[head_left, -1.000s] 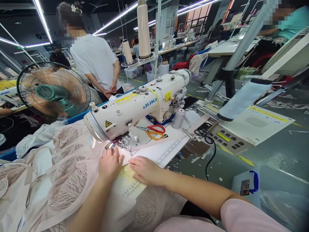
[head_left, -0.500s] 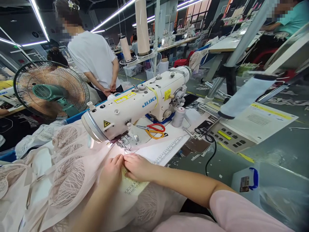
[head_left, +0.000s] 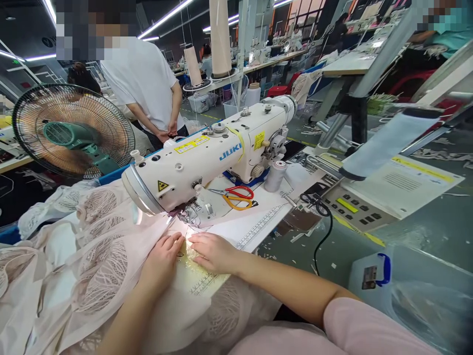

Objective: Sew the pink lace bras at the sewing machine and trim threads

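Note:
A white Juki sewing machine (head_left: pixel 207 158) stands in front of me, its needle end at the lower left. Pale pink lace fabric (head_left: pixel 96 251) spreads over the table to the left and under my hands. My left hand (head_left: pixel 162 259) lies flat on the fabric just before the presser foot (head_left: pixel 186 217), fingers stretched out. My right hand (head_left: pixel 212 251) rests beside it, fingers flat, pressing the fabric's edge onto a yellowed ruler strip. The two hands nearly touch at the fingertips.
Red and orange scissors (head_left: pixel 234 195) and a grey thread spool (head_left: pixel 275 175) lie behind the needle. A control panel (head_left: pixel 351 207) sits to the right. A green fan (head_left: pixel 72 133) stands at left. A person in a white shirt (head_left: pixel 148 84) stands behind the machine.
Both hands have slid the fabric forward toward the presser foot, and my right hand has closed in on the left until they sit side by side.

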Demonstrator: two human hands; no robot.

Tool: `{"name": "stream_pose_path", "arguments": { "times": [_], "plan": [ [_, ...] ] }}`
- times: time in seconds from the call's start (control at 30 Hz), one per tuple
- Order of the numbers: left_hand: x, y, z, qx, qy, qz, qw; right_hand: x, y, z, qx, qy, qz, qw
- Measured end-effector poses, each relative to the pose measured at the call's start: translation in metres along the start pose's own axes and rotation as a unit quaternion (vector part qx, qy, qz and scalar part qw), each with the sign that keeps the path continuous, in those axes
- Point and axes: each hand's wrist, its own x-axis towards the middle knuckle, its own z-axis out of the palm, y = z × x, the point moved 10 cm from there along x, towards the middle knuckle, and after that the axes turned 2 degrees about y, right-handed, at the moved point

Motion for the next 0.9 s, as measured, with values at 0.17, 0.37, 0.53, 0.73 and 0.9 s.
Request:
{"name": "stream_pose_path", "arguments": {
  "times": [0.17, 0.37, 0.53, 0.73, 0.9],
  "plan": [
    [0.003, -0.004, 0.0, 0.006, 0.003, 0.002, 1.0, 0.0, 0.004, -0.002, 0.018, 0.014, 0.014, 1.0],
    [0.005, -0.011, 0.002, 0.007, 0.006, 0.012, 1.0, -0.001, 0.007, -0.002, 0.024, 0.027, 0.017, 0.999],
    [0.004, -0.013, 0.005, 0.003, -0.003, 0.015, 1.0, -0.002, 0.007, -0.005, 0.023, 0.037, 0.018, 0.999],
    [0.004, -0.014, 0.006, 0.005, -0.018, 0.004, 1.0, -0.003, 0.007, -0.005, 0.027, 0.042, 0.017, 0.999],
    [0.006, -0.022, 0.007, 0.012, -0.032, -0.014, 0.999, -0.003, 0.008, -0.005, 0.03, 0.04, 0.022, 0.998]
  ]
}}
